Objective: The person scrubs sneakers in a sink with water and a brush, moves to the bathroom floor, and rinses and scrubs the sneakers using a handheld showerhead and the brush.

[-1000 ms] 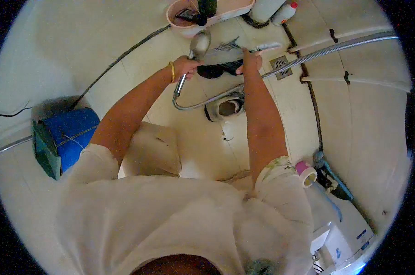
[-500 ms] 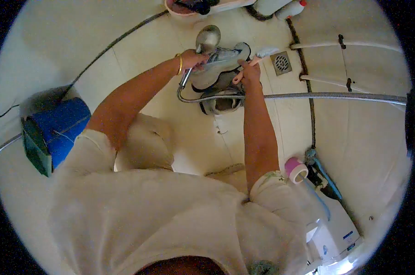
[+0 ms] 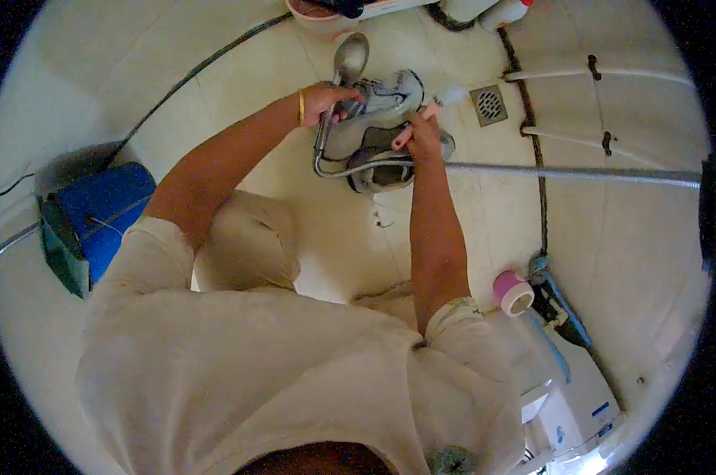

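My left hand (image 3: 325, 103) is closed around the handle of a metal shower head (image 3: 351, 55), its fingers reaching to the edge of a grey-and-white shoe (image 3: 393, 89). This shoe lies tipped, its pale sole side towards me. In my right hand (image 3: 424, 138) is a scrubbing brush (image 3: 401, 141) with a pink handle; its white bristles point up and right, beside the shoe. A second shoe (image 3: 382, 176), its dark opening showing, rests on the floor just below the first. The shower hose (image 3: 524, 167) loops from the handle and runs right, passing over the second shoe.
A square floor drain (image 3: 488, 105) lies right of the shoes. Pipes (image 3: 635, 73) line the right wall. A pink basin (image 3: 318, 22) and bottles (image 3: 500, 14) stand at the top. A blue container (image 3: 109, 218) is at left, a pink-and-white cup (image 3: 514, 294) at lower right.
My right hand has shifted slightly left and down with the brush. My left hand and the shower head have moved a little left and up, and the upper shoe has turned slightly.
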Demonstrator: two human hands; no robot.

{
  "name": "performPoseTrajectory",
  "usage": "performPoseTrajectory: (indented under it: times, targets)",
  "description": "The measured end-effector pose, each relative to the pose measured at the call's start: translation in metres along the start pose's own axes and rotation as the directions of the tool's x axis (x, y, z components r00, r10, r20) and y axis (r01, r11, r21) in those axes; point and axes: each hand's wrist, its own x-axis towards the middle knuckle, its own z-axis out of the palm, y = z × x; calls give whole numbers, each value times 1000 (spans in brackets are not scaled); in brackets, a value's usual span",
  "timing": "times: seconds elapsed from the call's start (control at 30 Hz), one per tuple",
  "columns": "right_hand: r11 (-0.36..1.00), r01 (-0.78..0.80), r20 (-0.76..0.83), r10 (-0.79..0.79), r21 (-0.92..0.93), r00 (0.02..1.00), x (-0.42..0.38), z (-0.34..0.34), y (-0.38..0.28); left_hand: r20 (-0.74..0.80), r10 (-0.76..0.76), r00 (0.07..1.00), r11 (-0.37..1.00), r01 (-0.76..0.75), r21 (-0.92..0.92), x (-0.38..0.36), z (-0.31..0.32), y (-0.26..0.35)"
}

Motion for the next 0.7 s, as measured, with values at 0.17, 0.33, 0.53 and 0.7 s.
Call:
performPoseTrajectory:
  times: [0.17,0.33,0.53,0.7]
  targets:
    - [880,-15,-224,-104,-474,969,24,-5,22,-116,35,993,988,-17,152,16,-4,-4]
    - [271,340,169,-501,-901,849,-39,9,9,-48,-25,999,994,20,-104,23,14,-16]
    - [252,308,244,-254,-917,936,-134,23,8,-25,-166,986,963,156,-222,47,30,-43]
    - [-21,4,5,-26,-1000,1000,-135,39,-35,-105,-153,983,971,129,-203,57,31,-51]
